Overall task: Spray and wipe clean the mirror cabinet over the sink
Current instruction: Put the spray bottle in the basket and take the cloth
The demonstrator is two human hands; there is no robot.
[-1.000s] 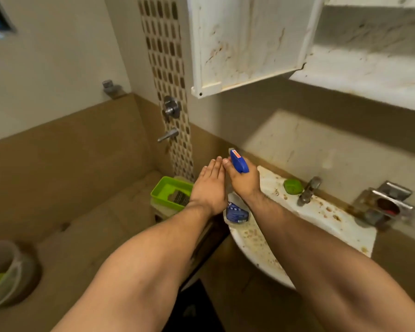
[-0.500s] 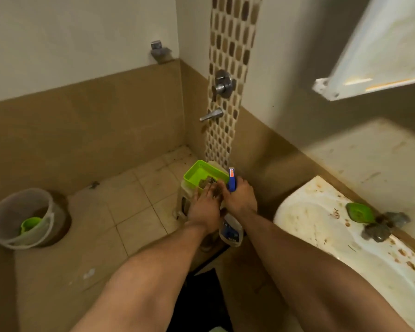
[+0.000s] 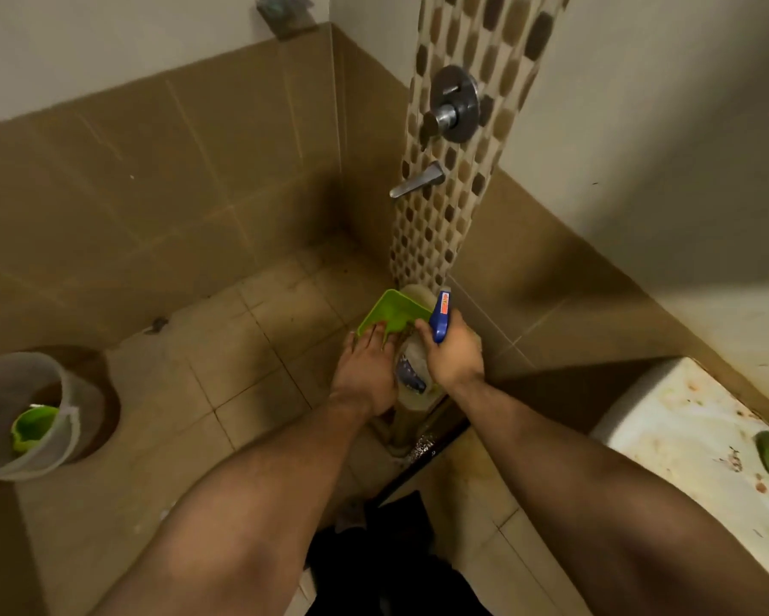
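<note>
The right hand (image 3: 456, 355) is curled round the neck of the spray bottle (image 3: 414, 371), held low beside the green tray (image 3: 380, 306), left of the sink (image 3: 658, 411). Likely light, stiff plastic, slick if wet; the neck under the trigger is the sure hold. The left hand (image 3: 365, 371) reaches into the tray, fingers straight, both arms extended downward.

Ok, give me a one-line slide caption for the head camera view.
Right hand holds a blue-topped spray bottle while the left hand touches a green tray near the stained sink.
</note>
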